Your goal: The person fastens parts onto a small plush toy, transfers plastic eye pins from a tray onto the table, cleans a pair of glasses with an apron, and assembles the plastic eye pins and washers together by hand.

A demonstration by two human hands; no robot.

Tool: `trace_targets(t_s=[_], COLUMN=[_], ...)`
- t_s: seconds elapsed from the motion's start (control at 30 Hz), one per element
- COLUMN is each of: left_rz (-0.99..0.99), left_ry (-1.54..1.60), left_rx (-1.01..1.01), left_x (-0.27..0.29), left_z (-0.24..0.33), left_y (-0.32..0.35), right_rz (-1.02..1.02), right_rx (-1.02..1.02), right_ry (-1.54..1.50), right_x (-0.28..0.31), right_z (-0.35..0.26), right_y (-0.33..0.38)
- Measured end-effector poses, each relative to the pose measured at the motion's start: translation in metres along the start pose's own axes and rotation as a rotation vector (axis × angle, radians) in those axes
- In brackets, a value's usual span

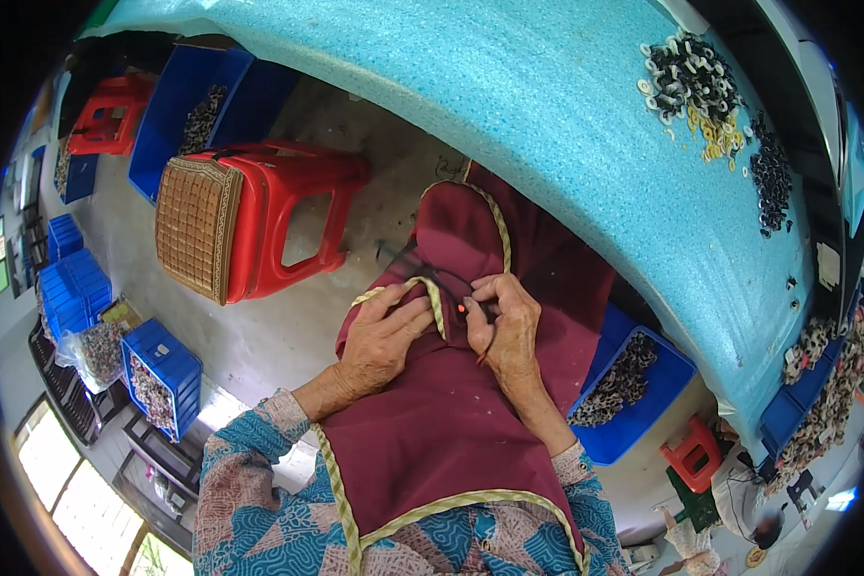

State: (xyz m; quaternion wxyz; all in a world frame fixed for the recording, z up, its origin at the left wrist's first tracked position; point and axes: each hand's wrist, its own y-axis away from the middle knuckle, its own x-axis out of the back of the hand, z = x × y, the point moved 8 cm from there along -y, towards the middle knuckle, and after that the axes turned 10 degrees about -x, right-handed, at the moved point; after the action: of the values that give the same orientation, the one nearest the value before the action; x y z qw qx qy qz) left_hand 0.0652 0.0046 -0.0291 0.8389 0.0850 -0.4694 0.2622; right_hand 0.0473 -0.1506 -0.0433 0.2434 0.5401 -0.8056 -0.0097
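Note:
My left hand [382, 338] rests on a dark red apron [432, 422] in my lap, its fingers pinching the apron's yellow-green trimmed edge [422, 288]. My right hand [505, 326] sits just beside it, fingers curled on the apron fabric around a small dark object with a red dot [463, 308]. The apron has a pocket flap [470, 226] folded up toward the table. Both forearms wear blue patterned sleeves.
A table covered in turquoise foam [547, 115] curves across the top, with piles of small black, white and yellow rings [701, 91] on it. A red stool with a woven cushion [250, 226] stands at the left. Blue crates [634, 394] of small parts sit on the floor. Another person [749, 499] is at lower right.

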Motion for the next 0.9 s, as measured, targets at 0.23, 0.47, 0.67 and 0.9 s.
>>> trace_targets(t_s=[0.23, 0.47, 0.67, 0.9], left_rz=[0.291, 0.734, 0.685, 0.540], left_ry=[0.476, 1.720, 1.551, 1.314], left_rx=[0.499, 1.015, 0.915, 1.036], left_x=[0.017, -0.036, -0.046, -0.040], left_z=[-0.026, -0.034, -0.031, -0.029], left_y=[0.003, 0.003, 0.011, 0.006], right_rz=[0.074, -0.001, -0.024, -0.063], right_rx=[-0.077, 0.075, 0.097, 0.106], right_ry=[-0.139, -0.075, 0.051, 0.139], right_x=[0.012, -0.003, -0.019, -0.022], right_z=[-0.008, -0.031, -0.037, -0.029], right_y=[-0.002, 0.008, 0.004, 0.008])
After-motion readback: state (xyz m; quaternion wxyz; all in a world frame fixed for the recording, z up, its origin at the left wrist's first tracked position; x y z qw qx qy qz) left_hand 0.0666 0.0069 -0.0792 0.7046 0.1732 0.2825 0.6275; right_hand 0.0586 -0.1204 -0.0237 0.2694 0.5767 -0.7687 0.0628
